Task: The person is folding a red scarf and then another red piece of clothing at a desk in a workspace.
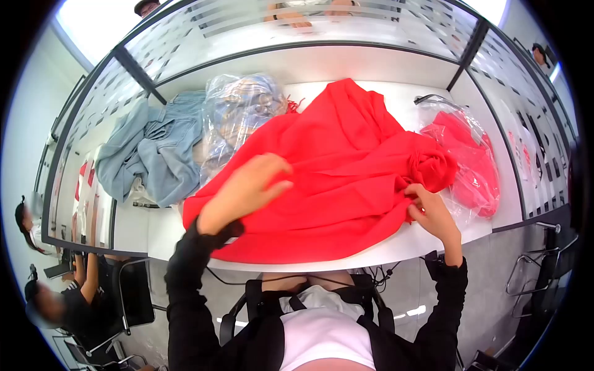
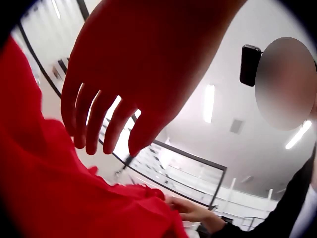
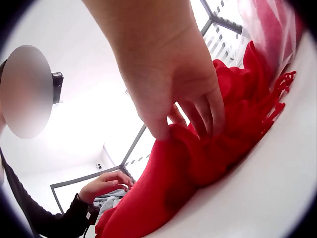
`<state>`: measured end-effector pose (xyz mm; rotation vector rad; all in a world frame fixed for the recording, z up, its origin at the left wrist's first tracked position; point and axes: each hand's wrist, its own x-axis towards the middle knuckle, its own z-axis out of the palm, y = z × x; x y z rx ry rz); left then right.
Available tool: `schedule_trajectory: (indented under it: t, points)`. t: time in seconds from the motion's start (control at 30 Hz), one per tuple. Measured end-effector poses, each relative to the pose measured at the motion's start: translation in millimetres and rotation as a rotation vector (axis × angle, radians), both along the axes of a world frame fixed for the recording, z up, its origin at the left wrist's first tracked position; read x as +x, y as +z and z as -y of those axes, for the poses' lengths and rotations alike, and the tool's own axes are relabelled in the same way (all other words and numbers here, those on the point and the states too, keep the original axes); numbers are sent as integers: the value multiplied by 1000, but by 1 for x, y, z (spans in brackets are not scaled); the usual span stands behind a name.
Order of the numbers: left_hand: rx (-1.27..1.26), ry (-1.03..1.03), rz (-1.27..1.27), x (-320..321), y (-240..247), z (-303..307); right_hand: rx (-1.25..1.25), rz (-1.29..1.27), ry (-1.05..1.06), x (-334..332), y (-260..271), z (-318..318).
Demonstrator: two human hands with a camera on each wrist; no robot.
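A large red fringed scarf [image 1: 322, 154] lies spread in loose folds over the table, with a bunched part at its right end. My left hand [image 1: 247, 188] is over its left part, and in the left wrist view the fingers [image 2: 94, 119] hang extended with nothing held. At the right end, my right hand [image 1: 432, 213] pinches a fold near the front edge. In the right wrist view the thumb and fingers of that hand [image 3: 183, 94] sit on either side of the raised fold. Fringe strands trail on the white surface beyond it.
Blue denim clothing [image 1: 154, 145] lies at the left of the white table [image 1: 161, 232]. Beside it is a clear bag with plaid cloth [image 1: 241, 108]. Another clear bag with pinkish-red cloth [image 1: 467, 161] lies at the right. Framed panels [image 1: 371, 52] enclose the back and sides.
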<state>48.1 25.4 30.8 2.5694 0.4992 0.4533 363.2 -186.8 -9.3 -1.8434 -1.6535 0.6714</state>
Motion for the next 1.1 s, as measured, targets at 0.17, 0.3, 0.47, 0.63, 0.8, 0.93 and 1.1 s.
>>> schedule_trajectory:
  t: [0.17,0.3,0.47,0.63,0.8,0.93,1.1]
  points:
    - [-93,-323,-188,81,-27,33,21,199,148,-4,-2,3]
    - [16,-333,-232,114,-55,42,21,210,115,1,-10,6]
    - [-76,-248,-182,136,-73,28,139,196,48,3,-14,5]
    - [-199,-219,111,136,-72,7,295,187,-102,0,-6,1]
    - [-662,100,351,103,-50,-32,377,217,-248,16,-7,3]
    - [-908,462,716,70,-10,-46,349,168,-374,23,-6,-5]
    - [-860,596,1090,-5,-8,-92,307,-46,-407,26,-2,-18]
